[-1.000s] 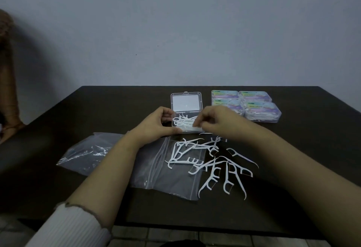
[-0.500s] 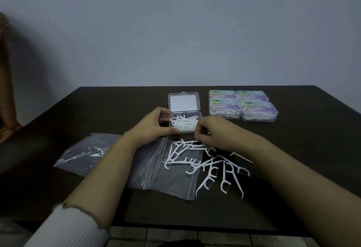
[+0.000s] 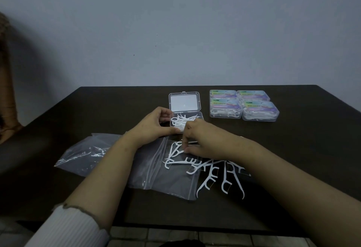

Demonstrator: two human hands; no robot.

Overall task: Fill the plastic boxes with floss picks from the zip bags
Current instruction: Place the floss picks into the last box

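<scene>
An open clear plastic box point(image 3: 196, 115) lies mid-table, its lid point(image 3: 184, 102) flat behind it and white floss picks inside. My left hand point(image 3: 154, 124) holds the box by its left and near edges. My right hand point(image 3: 203, 141) has come down just in front of the box onto a loose pile of white floss picks point(image 3: 211, 170), its fingertips pinched on one pick at the pile's far end. An emptied clear zip bag point(image 3: 166, 170) lies flat under my left forearm and part of the pile.
Several closed, filled boxes with coloured labels point(image 3: 244, 104) sit in a block at the back right. A second crumpled zip bag point(image 3: 86, 153) lies to the left. The dark table point(image 3: 302, 149) ends at a near edge below my forearms; a grey wall stands behind.
My right hand moved back from the open box toward me, down onto the far end of the loose pile, and pinched a pick. My left hand stayed on the box.
</scene>
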